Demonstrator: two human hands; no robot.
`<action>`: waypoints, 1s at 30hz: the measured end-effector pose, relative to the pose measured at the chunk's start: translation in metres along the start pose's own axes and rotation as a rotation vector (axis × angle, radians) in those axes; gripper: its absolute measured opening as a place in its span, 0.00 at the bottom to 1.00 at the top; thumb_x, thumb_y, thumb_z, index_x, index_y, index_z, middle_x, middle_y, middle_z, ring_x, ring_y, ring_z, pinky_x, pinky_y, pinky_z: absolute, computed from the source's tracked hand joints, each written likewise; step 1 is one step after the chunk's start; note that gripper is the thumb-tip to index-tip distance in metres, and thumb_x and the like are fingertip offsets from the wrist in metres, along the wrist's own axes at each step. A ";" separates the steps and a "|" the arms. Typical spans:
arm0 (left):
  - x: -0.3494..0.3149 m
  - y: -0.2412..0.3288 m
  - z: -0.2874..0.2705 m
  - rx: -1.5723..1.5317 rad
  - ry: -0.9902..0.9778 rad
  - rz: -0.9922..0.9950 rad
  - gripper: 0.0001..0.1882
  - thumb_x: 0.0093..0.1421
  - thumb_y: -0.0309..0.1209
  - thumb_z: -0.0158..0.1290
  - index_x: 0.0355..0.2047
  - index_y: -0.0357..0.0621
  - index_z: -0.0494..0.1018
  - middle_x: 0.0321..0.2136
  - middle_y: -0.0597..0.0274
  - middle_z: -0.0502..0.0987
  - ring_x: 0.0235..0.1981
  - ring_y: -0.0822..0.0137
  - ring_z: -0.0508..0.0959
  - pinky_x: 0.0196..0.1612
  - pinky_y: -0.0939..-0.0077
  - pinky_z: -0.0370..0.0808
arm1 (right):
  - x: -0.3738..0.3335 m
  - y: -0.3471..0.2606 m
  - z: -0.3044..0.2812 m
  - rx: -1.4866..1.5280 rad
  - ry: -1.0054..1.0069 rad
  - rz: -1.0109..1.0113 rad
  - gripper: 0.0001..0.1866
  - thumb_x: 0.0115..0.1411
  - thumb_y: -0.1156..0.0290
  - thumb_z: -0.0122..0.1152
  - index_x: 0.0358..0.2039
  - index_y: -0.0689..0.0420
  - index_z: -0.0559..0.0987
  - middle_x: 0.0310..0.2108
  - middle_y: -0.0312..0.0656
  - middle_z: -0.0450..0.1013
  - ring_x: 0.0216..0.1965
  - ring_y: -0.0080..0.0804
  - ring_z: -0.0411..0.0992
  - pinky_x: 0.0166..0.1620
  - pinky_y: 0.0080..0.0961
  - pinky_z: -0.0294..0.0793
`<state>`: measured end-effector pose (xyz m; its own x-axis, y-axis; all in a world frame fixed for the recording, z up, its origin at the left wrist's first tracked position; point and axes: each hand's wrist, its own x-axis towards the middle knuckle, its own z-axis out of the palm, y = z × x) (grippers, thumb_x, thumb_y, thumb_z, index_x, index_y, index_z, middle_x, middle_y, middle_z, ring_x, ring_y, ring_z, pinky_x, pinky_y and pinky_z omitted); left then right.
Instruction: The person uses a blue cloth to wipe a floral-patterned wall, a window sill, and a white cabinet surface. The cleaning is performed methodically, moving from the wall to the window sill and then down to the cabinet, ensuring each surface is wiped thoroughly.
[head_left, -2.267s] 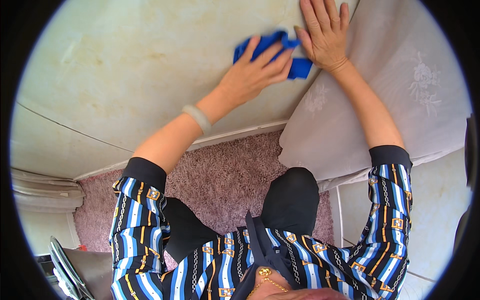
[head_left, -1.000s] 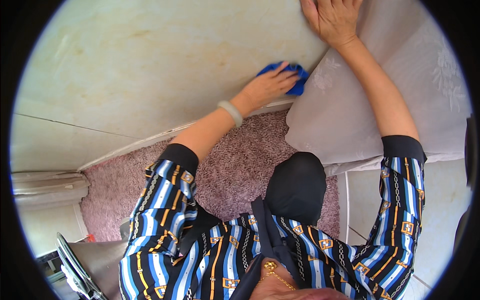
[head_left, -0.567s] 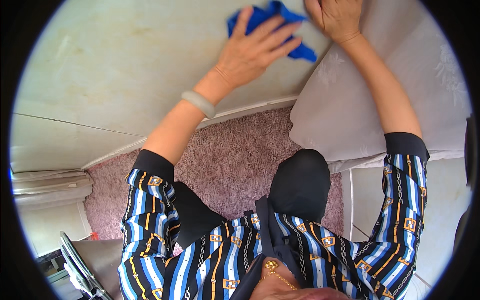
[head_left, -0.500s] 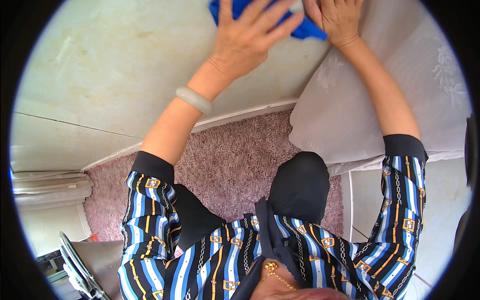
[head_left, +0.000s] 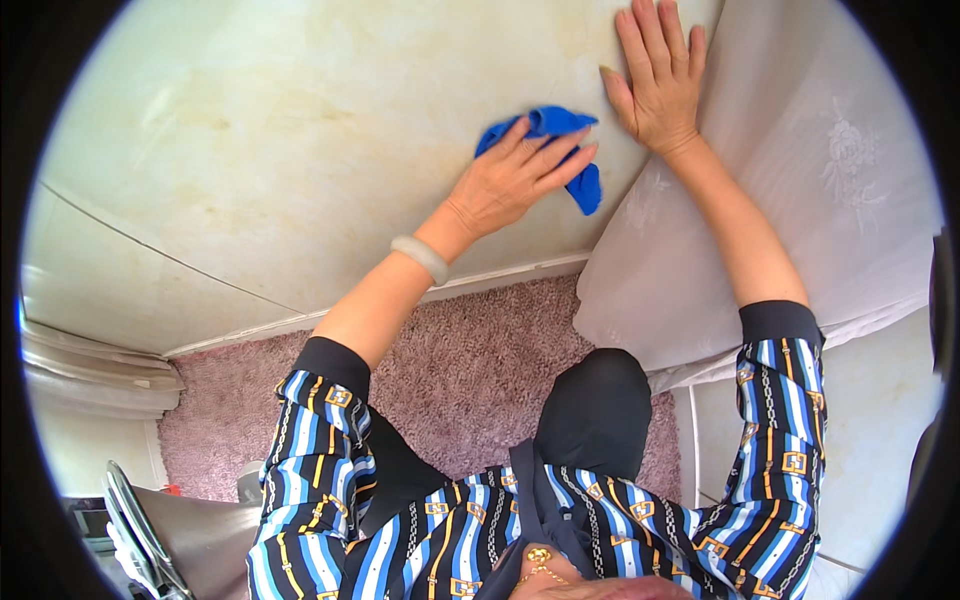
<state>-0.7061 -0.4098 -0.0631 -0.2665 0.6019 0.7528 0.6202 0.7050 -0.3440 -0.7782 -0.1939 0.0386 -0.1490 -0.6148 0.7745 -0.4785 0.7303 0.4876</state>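
Observation:
My left hand (head_left: 500, 180), with a pale bangle (head_left: 420, 258) on its wrist, presses a crumpled blue cloth (head_left: 560, 122) against a pale marbled tile surface (head_left: 270, 140). Parts of the cloth stick out past the fingertips and below them; whatever lies under the palm is hidden. Farther up and to the right, my right hand (head_left: 662, 90) rests flat on the same surface, fingers spread and holding nothing. Its wrist and forearm pass in front of a sheer, greyish curtain (head_left: 800, 140) with embroidered flowers.
Below the tiled surface runs a white edge strip (head_left: 510, 274), then a mauve shaggy rug (head_left: 460, 350). My black-clad knee (head_left: 595, 410) is over the rug. At the lower left stand folded fabric (head_left: 95, 370) and a greyish bin-like container (head_left: 200, 525) with a shiny rim.
My left hand has brought the cloth down, away from my right hand, which now lies apart from it with spread fingers. The right hand has shifted slightly left and down.

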 end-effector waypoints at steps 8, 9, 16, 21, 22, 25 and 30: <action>0.090 -0.074 -0.066 0.364 0.463 -0.218 0.33 0.55 0.24 0.49 0.64 0.44 0.63 0.62 0.53 0.66 0.64 0.53 0.64 0.64 0.38 0.50 | 0.030 -0.035 -0.009 0.109 0.240 -0.044 0.31 0.59 0.62 0.57 0.63 0.55 0.68 0.66 0.45 0.60 0.69 0.44 0.54 0.69 0.49 0.37; 0.083 -0.067 -0.067 0.222 0.431 -0.260 0.34 0.55 0.23 0.49 0.65 0.42 0.62 0.63 0.53 0.65 0.65 0.52 0.63 0.64 0.40 0.51 | 0.040 -0.038 -0.002 0.079 0.309 -0.110 0.32 0.56 0.63 0.60 0.63 0.54 0.68 0.66 0.43 0.61 0.69 0.42 0.56 0.69 0.49 0.37; 0.020 -0.036 -0.064 -0.031 0.308 -0.278 0.34 0.50 0.17 0.49 0.61 0.42 0.67 0.61 0.56 0.69 0.62 0.54 0.68 0.66 0.56 0.54 | 0.047 -0.061 0.001 0.237 0.186 -0.062 0.42 0.61 0.42 0.48 0.66 0.60 0.61 0.70 0.42 0.53 0.72 0.41 0.47 0.70 0.56 0.35; 0.024 -0.050 -0.081 0.042 0.297 -0.196 0.29 0.57 0.24 0.50 0.61 0.47 0.68 0.62 0.62 0.68 0.60 0.60 0.70 0.64 0.54 0.58 | 0.047 -0.058 0.004 0.189 0.188 -0.075 0.49 0.58 0.33 0.44 0.67 0.62 0.59 0.70 0.45 0.51 0.72 0.44 0.46 0.70 0.57 0.33; 0.036 -0.059 -0.089 0.055 0.366 -0.187 0.28 0.56 0.22 0.53 0.59 0.46 0.70 0.59 0.58 0.71 0.58 0.58 0.72 0.62 0.57 0.61 | 0.047 -0.056 0.005 0.183 0.191 -0.079 0.50 0.58 0.32 0.43 0.67 0.63 0.59 0.70 0.45 0.51 0.72 0.44 0.46 0.70 0.57 0.33; 0.079 -0.082 -0.122 0.201 0.597 -0.342 0.29 0.56 0.21 0.51 0.60 0.44 0.68 0.58 0.56 0.71 0.58 0.57 0.70 0.60 0.55 0.61 | 0.047 -0.056 0.003 0.145 0.176 -0.087 0.54 0.55 0.31 0.51 0.67 0.65 0.57 0.70 0.48 0.51 0.72 0.46 0.45 0.70 0.57 0.32; 0.103 -0.106 -0.138 0.136 0.600 -0.278 0.31 0.58 0.21 0.46 0.64 0.40 0.62 0.63 0.46 0.64 0.65 0.51 0.63 0.65 0.45 0.53 | 0.049 -0.059 0.006 0.166 0.213 -0.083 0.53 0.55 0.34 0.55 0.67 0.66 0.57 0.70 0.49 0.51 0.72 0.47 0.45 0.70 0.57 0.31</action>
<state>-0.6971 -0.4740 0.1288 0.0776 0.1064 0.9913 0.4788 0.8682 -0.1307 -0.7624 -0.2691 0.0453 0.0730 -0.5811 0.8106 -0.6194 0.6106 0.4935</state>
